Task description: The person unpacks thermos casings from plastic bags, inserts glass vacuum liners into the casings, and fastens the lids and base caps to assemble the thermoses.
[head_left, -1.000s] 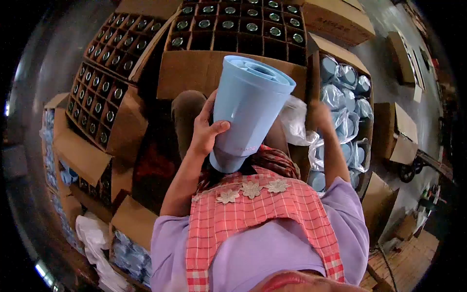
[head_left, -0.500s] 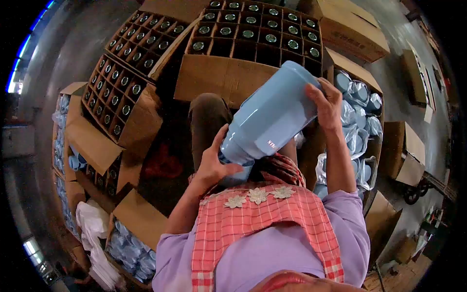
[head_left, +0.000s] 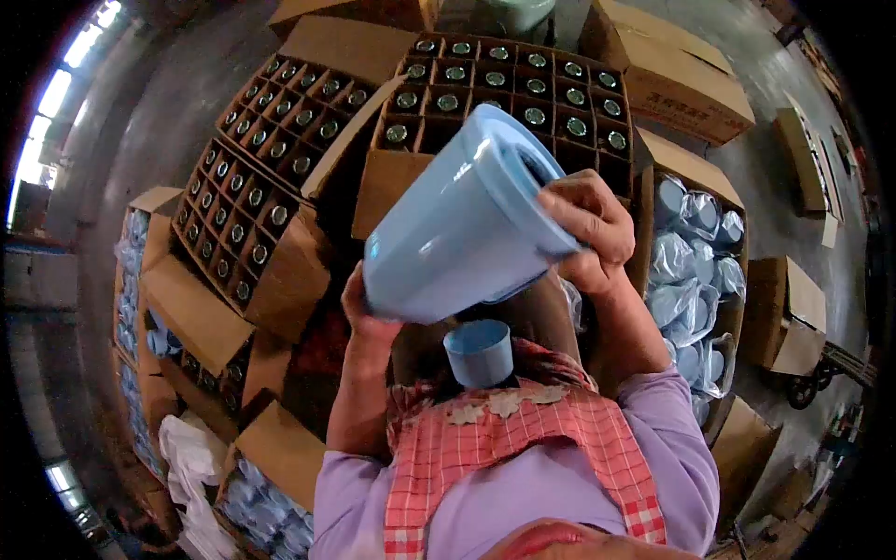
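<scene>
1. Up and leftward has gone the tumbler's narrow end since half a second ago; the cup, which then met that end, now shows apart from it, its open top visible.
2. Tumbler: held tilted above the lap, wide rim toward the upper right, narrow end toward the lower left.
3. Left hand: cupped around the narrow end, supporting it; some fingers are hidden behind.
4. Right hand: closed over the rim, fingers bent at its edge. I cannot tell whether they press a lid or only grip.
5. Cup: upright on the lap, just below the tumbler, touched by neither hand. What it rests on exactly is hidden.
6. Step in hand, as I judge it: turning the tumbler between both hands. Such a move calls for firm support at the narrow end and for clearing the cup.
7. Nearby, right: a carton of film-wrapped blue pieces.
8. Ahead and left: divided cartons holding round-topped items.
9. Lower left: a white bag beside another open carton.
</scene>
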Action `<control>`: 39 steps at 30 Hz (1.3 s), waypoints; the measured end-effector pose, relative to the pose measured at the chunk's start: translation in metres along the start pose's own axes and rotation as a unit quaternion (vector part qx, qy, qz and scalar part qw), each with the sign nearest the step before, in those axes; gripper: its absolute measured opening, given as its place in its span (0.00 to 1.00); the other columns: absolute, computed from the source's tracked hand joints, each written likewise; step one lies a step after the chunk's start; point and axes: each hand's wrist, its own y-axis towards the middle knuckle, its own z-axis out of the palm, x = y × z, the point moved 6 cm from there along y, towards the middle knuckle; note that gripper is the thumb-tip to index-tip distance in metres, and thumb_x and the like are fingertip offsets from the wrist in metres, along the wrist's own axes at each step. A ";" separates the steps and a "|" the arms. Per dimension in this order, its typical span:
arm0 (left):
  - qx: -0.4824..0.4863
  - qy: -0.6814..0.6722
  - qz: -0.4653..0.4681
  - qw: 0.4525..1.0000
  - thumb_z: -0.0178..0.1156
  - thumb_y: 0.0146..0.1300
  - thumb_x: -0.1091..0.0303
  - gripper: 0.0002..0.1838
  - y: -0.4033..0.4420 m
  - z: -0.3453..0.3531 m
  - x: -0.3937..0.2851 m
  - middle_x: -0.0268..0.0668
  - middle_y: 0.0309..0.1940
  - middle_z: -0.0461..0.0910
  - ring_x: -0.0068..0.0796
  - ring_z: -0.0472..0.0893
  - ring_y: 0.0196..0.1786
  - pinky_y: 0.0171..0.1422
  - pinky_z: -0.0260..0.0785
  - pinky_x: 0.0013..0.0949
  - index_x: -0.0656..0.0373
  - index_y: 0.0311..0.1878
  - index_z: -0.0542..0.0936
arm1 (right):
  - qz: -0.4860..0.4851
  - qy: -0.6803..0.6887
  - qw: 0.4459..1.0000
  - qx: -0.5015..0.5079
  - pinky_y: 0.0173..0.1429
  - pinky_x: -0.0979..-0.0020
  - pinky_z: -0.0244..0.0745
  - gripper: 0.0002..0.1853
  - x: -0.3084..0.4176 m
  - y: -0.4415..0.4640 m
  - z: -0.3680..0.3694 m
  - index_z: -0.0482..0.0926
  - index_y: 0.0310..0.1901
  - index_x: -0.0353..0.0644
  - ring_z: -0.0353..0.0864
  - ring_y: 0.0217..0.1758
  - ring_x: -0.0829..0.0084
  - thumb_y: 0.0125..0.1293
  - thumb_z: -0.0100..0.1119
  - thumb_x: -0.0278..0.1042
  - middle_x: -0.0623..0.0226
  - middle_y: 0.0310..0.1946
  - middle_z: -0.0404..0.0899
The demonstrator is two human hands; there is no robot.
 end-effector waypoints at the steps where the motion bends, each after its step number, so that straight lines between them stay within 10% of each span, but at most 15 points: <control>1: -0.003 -0.010 0.026 1.000 0.53 0.55 0.51 0.29 0.005 -0.002 -0.014 0.43 0.49 0.73 0.41 0.74 0.50 0.56 0.65 0.40 0.62 0.55 0.70 | 0.029 0.059 0.998 -0.014 0.49 0.64 0.70 0.38 -0.012 0.009 0.003 0.80 0.48 0.40 0.76 0.44 0.62 0.57 0.46 0.71 0.53 0.42 0.76; 5: 0.064 0.223 0.297 0.926 0.54 0.53 0.50 0.28 0.020 0.001 -0.072 0.45 0.48 0.74 0.40 0.73 0.50 0.57 0.64 0.40 0.64 0.50 0.71 | 0.379 0.312 0.868 -0.072 0.56 0.63 0.67 0.37 -0.096 0.013 0.034 0.76 0.52 0.37 0.73 0.50 0.66 0.60 0.44 0.67 0.55 0.51 0.74; 8: 0.080 0.536 0.530 0.652 0.53 0.53 0.50 0.29 0.002 0.063 -0.084 0.44 0.49 0.72 0.39 0.72 0.52 0.57 0.63 0.41 0.65 0.51 0.70 | 0.538 0.259 0.803 0.003 0.47 0.72 0.71 0.20 -0.145 0.003 0.080 0.76 0.49 0.33 0.77 0.41 0.72 0.66 0.50 0.43 0.61 0.40 0.79; 12: -0.071 0.140 0.210 0.965 0.57 0.50 0.49 0.30 0.065 -0.035 -0.079 0.44 0.49 0.71 0.41 0.71 0.53 0.57 0.63 0.42 0.64 0.50 0.70 | 0.367 0.384 0.847 -0.007 0.45 0.72 0.71 0.17 -0.160 0.008 0.102 0.76 0.48 0.33 0.75 0.40 0.76 0.59 0.59 0.34 0.66 0.39 0.78; 15: 0.000 0.254 0.316 0.914 0.56 0.49 0.56 0.29 0.074 -0.028 -0.082 0.43 0.48 0.70 0.37 0.70 0.50 0.57 0.63 0.39 0.65 0.51 0.69 | 0.411 0.541 0.732 -0.058 0.46 0.72 0.71 0.18 -0.183 0.015 0.120 0.76 0.50 0.35 0.74 0.41 0.76 0.60 0.58 0.35 0.66 0.42 0.77; 20: -0.002 0.403 0.347 0.847 0.55 0.49 0.61 0.26 0.099 -0.033 -0.083 0.43 0.46 0.70 0.35 0.71 0.49 0.56 0.63 0.37 0.68 0.50 0.70 | 0.540 0.250 0.803 0.023 0.49 0.73 0.70 0.18 -0.227 0.004 0.172 0.76 0.51 0.36 0.74 0.44 0.76 0.62 0.57 0.35 0.64 0.44 0.76; 24: -0.096 0.062 0.030 0.993 0.51 0.58 0.56 0.25 0.136 -0.095 -0.050 0.42 0.50 0.72 0.38 0.73 0.51 0.59 0.63 0.39 0.65 0.53 0.70 | 0.337 0.341 0.877 -0.004 0.55 0.70 0.70 0.17 -0.234 0.015 0.176 0.78 0.49 0.37 0.74 0.53 0.68 0.56 0.61 0.27 0.60 0.46 0.78; 29: -0.122 0.002 -0.060 0.991 0.34 0.63 0.44 0.28 0.141 -0.123 -0.042 0.39 0.49 0.73 0.39 0.76 0.44 0.17 0.64 0.43 0.49 0.60 0.66 | 0.264 0.095 0.956 -0.086 0.58 0.62 0.69 0.17 -0.295 0.013 0.147 0.80 0.46 0.43 0.73 0.56 0.63 0.52 0.61 0.20 0.60 0.50 0.76; 36: -0.182 0.072 0.090 0.977 0.34 0.65 0.49 0.25 0.139 -0.168 -0.066 0.38 0.48 0.74 0.41 0.77 0.43 0.25 0.70 0.41 0.53 0.58 0.67 | 0.203 -0.407 0.877 0.153 0.57 0.60 0.67 0.16 -0.421 -0.044 0.195 0.79 0.45 0.50 0.70 0.57 0.58 0.52 0.60 0.31 0.64 0.52 0.75; 39: -0.190 0.045 0.149 0.969 0.35 0.65 0.50 0.25 0.127 -0.158 -0.069 0.38 0.50 0.74 0.42 0.76 0.47 0.39 0.73 0.42 0.55 0.59 0.67 | 0.212 -0.281 0.907 0.229 0.56 0.61 0.70 0.23 -0.414 -0.014 0.267 0.75 0.51 0.47 0.70 0.56 0.58 0.50 0.59 0.30 0.62 0.52 0.73</control>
